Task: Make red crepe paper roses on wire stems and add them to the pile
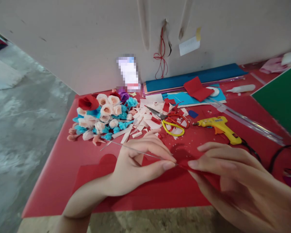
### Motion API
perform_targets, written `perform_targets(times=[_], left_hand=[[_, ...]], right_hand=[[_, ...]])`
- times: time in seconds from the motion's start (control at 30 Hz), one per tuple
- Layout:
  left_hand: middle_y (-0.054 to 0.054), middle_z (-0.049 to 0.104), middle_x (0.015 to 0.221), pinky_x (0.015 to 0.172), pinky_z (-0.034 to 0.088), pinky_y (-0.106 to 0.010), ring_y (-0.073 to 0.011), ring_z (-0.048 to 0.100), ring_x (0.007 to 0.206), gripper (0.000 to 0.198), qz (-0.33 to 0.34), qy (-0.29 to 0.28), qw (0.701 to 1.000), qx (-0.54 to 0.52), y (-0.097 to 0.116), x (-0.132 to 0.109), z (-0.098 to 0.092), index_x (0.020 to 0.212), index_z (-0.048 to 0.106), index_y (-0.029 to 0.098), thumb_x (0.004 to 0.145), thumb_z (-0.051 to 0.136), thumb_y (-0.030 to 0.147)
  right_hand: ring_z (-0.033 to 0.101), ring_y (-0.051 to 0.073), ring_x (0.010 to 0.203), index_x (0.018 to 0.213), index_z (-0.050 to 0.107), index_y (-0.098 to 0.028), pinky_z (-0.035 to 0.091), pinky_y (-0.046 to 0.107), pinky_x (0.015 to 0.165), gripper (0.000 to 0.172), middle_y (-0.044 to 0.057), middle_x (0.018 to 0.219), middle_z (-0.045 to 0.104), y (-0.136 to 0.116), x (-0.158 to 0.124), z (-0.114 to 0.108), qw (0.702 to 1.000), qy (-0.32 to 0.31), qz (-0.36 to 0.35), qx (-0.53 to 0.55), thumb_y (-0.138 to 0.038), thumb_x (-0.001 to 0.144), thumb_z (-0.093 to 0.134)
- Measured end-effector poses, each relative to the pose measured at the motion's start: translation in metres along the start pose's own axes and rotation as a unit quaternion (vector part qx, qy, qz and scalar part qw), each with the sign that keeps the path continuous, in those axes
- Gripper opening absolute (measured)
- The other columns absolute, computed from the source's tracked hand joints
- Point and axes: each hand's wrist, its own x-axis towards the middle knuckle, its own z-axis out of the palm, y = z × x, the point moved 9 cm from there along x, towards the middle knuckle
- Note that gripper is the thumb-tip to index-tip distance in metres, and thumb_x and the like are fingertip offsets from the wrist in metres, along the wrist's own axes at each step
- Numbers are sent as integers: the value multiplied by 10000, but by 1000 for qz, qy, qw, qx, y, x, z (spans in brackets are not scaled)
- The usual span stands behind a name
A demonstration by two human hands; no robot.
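My left hand (145,161) pinches a thin wire (140,151) between thumb and fingertips; the wire runs back to the left over the hand. My right hand (232,174) holds a piece of red paper (212,178) at the wire's tip, thumb and fingers closed on it. The fingertips of both hands are close together above the red tabletop (58,174). Part of the red paper is hidden behind my right fingers, and it blends with the red surface below.
Paper flowers (106,110) cluster at the back left. Behind my hands lie paper scraps (145,116), scissors (163,117) and a yellow glue gun (219,127). A phone (129,72) leans on the wall. Plastic strips (254,124) and a glue bottle (241,88) are at right.
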Motion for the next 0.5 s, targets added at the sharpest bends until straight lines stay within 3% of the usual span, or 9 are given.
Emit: perform_targets(times=[0.1, 0.23, 0.5], left_hand=[[-25, 690, 689, 698, 474, -295, -128, 592, 651, 98, -10, 1, 1000, -7, -2, 0, 0, 769, 694, 159, 718, 664, 82], [-29, 694, 698, 693, 473, -291, -134, 595, 668, 121, -21, -3, 1000, -22, -4, 0, 1, 781, 696, 167, 721, 654, 71], [-25, 682, 694, 728, 469, -302, -132, 592, 670, 118, -46, -15, 998, -48, -10, -2, 4, 769, 694, 174, 721, 657, 73]], right_hand=[[629, 151, 754, 929, 608, -181, 569, 246, 763, 175, 29, 842, 652, -3, -8, -2, 999, 8, -26, -24, -134, 761, 595], [628, 161, 768, 876, 599, -222, 571, 277, 772, 173, 12, 839, 651, -2, -9, -5, 999, 29, -3, -37, -106, 748, 605], [639, 132, 634, 842, 590, -215, 583, 202, 546, 137, -3, 742, 653, -8, 12, 2, 1000, -23, 4, 7, -115, 765, 536]])
